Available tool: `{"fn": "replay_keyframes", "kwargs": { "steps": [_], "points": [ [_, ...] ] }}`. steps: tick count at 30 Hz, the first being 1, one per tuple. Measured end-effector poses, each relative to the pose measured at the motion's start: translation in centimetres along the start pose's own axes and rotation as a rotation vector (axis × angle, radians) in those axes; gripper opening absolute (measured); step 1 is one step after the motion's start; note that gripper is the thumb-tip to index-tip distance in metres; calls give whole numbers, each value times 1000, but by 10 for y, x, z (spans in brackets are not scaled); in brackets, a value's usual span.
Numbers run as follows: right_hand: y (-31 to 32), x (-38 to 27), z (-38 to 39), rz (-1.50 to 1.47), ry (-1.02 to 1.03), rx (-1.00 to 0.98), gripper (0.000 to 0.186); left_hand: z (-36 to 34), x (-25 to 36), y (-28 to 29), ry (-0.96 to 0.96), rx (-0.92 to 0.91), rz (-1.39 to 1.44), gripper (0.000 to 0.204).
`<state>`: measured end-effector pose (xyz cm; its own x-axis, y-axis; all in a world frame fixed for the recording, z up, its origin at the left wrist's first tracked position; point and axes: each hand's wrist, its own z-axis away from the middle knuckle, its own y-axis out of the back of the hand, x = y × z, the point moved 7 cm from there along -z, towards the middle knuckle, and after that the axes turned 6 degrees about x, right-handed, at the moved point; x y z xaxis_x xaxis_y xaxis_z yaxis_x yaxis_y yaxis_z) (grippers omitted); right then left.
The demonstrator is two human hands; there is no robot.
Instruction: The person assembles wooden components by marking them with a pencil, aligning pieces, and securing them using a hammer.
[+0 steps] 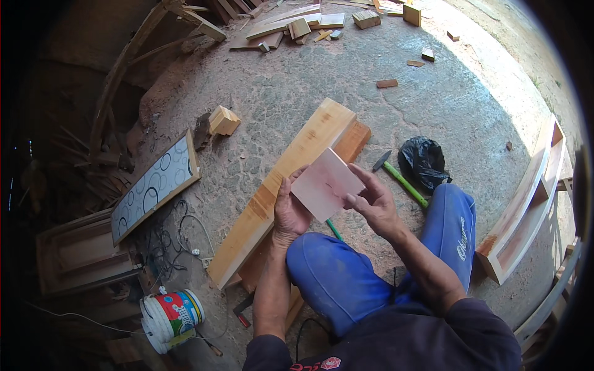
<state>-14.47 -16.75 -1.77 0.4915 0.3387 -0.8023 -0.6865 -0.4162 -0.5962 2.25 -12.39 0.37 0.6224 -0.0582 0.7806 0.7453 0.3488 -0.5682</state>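
Observation:
A flat, square piece of pale pinkish wood (327, 185) is held up between my two hands, above a long light-coloured plank (278, 179). My left hand (291, 207) grips its left edge, with the fingers partly hidden behind it. On the opposite edge, my right hand (376, 199) has its thumb on the face near the lower right corner and its fingers behind. Beneath the plank lies a redder board (351, 143). A hammer with a green handle (405, 184) rests on the floor to the right of my right hand.
Beside the hammer sits a black plastic bag (424, 159). At left are a circle-patterned framed panel (154, 188), a wooden block (224, 120), loose cables (167, 247) and a paint bucket (172, 318). A wooden frame (526, 210) stands at right. Offcuts (297, 28) lie scattered at the far side.

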Motion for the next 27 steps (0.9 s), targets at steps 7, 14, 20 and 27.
{"fn": "replay_keyframes", "kwargs": {
  "steps": [7,14,20,27],
  "points": [
    [-9,-16,13,346,369,-24,53,-1,-3,6,-38,28,-117,51],
    [-18,-28,20,452,444,-92,46,0,-3,3,-50,-26,-51,51],
    [-12,-22,16,523,440,0,41,2,2,2,-134,-27,-58,49],
    [-2,0,11,635,186,6,53,2,5,9,-146,-1,-248,42]
  ]
}}
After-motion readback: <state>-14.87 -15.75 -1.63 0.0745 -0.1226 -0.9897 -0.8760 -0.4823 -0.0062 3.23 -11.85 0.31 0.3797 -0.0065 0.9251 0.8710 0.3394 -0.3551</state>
